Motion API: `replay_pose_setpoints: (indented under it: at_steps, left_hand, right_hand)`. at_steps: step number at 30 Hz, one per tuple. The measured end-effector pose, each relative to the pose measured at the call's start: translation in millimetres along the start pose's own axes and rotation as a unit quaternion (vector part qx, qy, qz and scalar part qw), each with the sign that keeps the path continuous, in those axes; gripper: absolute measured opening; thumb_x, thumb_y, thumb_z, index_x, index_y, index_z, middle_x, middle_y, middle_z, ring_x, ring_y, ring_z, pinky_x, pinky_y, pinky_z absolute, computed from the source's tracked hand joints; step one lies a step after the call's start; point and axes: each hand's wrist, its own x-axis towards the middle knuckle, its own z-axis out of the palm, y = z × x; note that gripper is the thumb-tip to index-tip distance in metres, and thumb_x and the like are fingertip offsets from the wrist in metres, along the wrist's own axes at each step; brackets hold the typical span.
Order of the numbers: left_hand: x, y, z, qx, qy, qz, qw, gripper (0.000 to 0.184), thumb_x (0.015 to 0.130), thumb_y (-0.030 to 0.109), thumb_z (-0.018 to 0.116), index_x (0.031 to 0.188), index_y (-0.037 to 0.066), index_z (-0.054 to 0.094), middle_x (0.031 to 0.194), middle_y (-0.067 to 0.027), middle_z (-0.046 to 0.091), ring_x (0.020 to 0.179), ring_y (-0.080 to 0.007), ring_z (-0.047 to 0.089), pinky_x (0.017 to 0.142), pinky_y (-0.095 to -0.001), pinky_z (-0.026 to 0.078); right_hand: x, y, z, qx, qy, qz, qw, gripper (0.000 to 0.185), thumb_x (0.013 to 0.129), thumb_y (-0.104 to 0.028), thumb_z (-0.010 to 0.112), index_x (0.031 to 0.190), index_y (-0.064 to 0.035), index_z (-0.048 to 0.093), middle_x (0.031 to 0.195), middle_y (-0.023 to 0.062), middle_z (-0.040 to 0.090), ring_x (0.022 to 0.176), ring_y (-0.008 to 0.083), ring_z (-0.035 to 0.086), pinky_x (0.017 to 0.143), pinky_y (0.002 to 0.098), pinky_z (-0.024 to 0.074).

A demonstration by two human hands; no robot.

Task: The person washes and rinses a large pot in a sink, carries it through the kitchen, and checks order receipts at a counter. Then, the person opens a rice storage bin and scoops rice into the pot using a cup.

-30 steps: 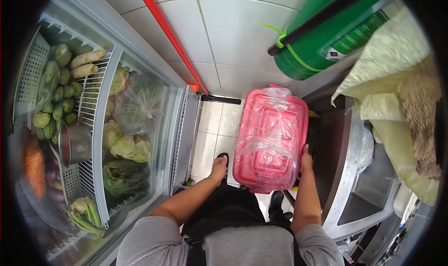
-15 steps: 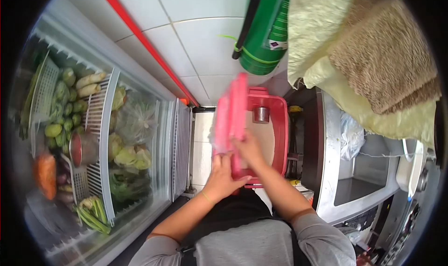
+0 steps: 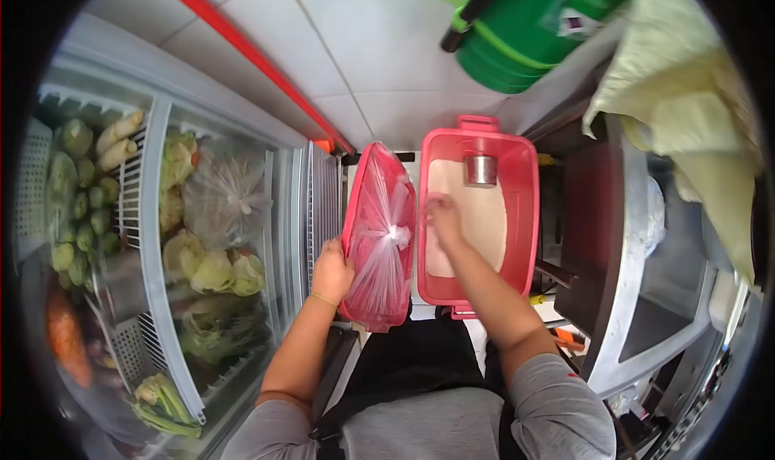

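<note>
My left hand [image 3: 332, 273] grips the left edge of a pink lid [image 3: 353, 218], which is held tilted beside a pink bin [image 3: 533, 210]. A clear plastic bag [image 3: 381, 254], knotted near its middle, is stretched over the side of the lid facing me. The bin stands uncovered, with a pale, fine, grain-like or powdery content [image 3: 476, 226] inside. Over the bin's left part is my right hand [image 3: 442, 218], its fingers blurred by motion. A metal cup [image 3: 481, 171] sits at the far end of the content, apart from that hand.
Left of me, a glass-fronted fridge [image 3: 161, 242] holds vegetables on wire racks. A red pole [image 3: 250, 56] leans along the tiled wall [image 3: 355, 24]. A green cylindrical container [image 3: 517, 48] is behind the bin. To the right are a metal sink unit [image 3: 630, 299] and a hanging yellowish cloth [image 3: 686, 113].
The lid has moved left off the bin and turned so its bag-covered side faces me. My left hand shifted left with it; my right hand left the lid and is over the bin.
</note>
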Motion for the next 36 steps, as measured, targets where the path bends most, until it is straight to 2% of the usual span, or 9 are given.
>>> replay_pose_setpoints:
  at_steps: [4,8,13,16,18,21,28,33,36]
  left_hand:
    - [-7.1,-22.8,29.2,0.006,-0.023,-0.036,0.999,0.041,0.076,0.006,0.053,0.115,-0.006,0.049,0.108,-0.0279,0.054,0.093,-0.0434,0.057,0.083,-0.0462,0.048]
    - [-8.1,-43.8,49.0,0.01,-0.027,-0.068,0.997,0.042,0.076,0.006,0.053,0.116,-0.005,0.048,0.108,-0.0267,0.054,0.091,-0.0431,0.057,0.081,-0.047,0.048]
    - [1.2,-54.5,50.8,0.011,-0.012,-0.074,0.997,0.043,0.076,0.006,0.053,0.117,-0.003,0.048,0.107,-0.0259,0.054,0.091,-0.0431,0.057,0.08,-0.0475,0.048]
    - [6.7,-51.7,44.7,0.016,-0.006,-0.097,0.995,0.043,0.076,0.006,0.052,0.117,-0.004,0.048,0.106,-0.0261,0.054,0.091,-0.0431,0.057,0.079,-0.0478,0.048]
    - [8.1,-58.9,47.6,0.011,0.002,-0.094,0.995,0.043,0.076,0.006,0.052,0.118,-0.004,0.047,0.105,-0.0259,0.054,0.09,-0.0432,0.057,0.08,-0.0478,0.047]
    - [14.4,-60.1,46.2,0.018,0.007,-0.103,0.994,0.043,0.076,0.006,0.051,0.118,-0.004,0.047,0.106,-0.0257,0.054,0.091,-0.0433,0.057,0.08,-0.0475,0.047]
    - [16.3,-63.0,50.0,0.028,0.013,-0.113,0.993,0.043,0.076,0.006,0.051,0.118,-0.005,0.047,0.107,-0.0257,0.053,0.093,-0.0433,0.056,0.082,-0.0475,0.047]
    - [18.7,-60.4,45.1,0.021,0.011,-0.112,0.993,0.043,0.076,0.006,0.051,0.118,-0.005,0.047,0.108,-0.0263,0.054,0.093,-0.0433,0.056,0.082,-0.0475,0.047]
    - [16.8,-54.5,39.0,0.029,0.008,-0.112,0.993,0.042,0.076,0.005,0.05,0.117,-0.006,0.047,0.109,-0.027,0.054,0.094,-0.0434,0.056,0.083,-0.0474,0.047]
  right_hand:
    - [61.1,24.1,-62.4,-0.625,0.006,-0.236,0.744,0.047,0.087,-0.019,0.056,0.13,-0.0047,0.043,0.129,0.0181,0.049,0.12,0.0307,0.047,0.097,0.0469,0.04]
    - [124.5,40.4,-111.4,-0.832,-0.06,-0.169,0.525,0.072,0.087,-0.034,0.054,0.145,-0.0076,0.02,0.153,0.0088,0.011,0.141,0.0281,0.011,0.113,0.0484,0.0133]
    - [83.6,34.7,-172.9,-0.814,0.007,-0.182,0.551,0.068,0.088,-0.034,0.051,0.144,-0.0087,0.023,0.151,0.0056,0.022,0.137,0.0257,0.024,0.112,0.0473,0.0163]
    - [81.0,81.4,-222.2,-0.703,0.056,-0.024,0.709,0.069,0.086,-0.045,0.054,0.14,-0.0087,0.032,0.146,0.0057,0.033,0.129,0.0253,0.037,0.109,0.044,0.0223]
    - [91.3,57.0,-210.1,-0.407,0.183,0.158,0.881,0.074,0.08,-0.053,0.058,0.137,-0.0092,0.037,0.137,0.0061,0.044,0.122,0.0253,0.044,0.102,0.0417,0.031]
    - [129.3,31.1,-174.7,-0.039,0.279,0.219,0.934,0.077,0.073,-0.056,0.066,0.131,-0.0104,0.043,0.128,0.0071,0.051,0.117,0.0225,0.047,0.092,0.0391,0.0403]
    - [164.2,17.4,-140.6,-0.361,0.212,0.016,0.908,0.083,0.062,-0.025,0.077,0.133,-0.0123,0.036,0.131,0.0206,0.042,0.117,0.0341,0.044,0.094,0.046,0.0397]
    - [112.5,60.0,-83.4,-0.717,0.085,-0.285,0.63,0.079,0.068,-0.003,0.066,0.138,-0.0088,0.029,0.134,0.0198,0.034,0.124,0.0378,0.034,0.097,0.0492,0.0371]
    - [52.4,101.1,-92.9,-0.739,-0.005,-0.137,0.66,0.078,0.07,0.005,0.058,0.14,-0.0069,0.026,0.134,0.0209,0.033,0.126,0.039,0.03,0.101,0.0478,0.0343]
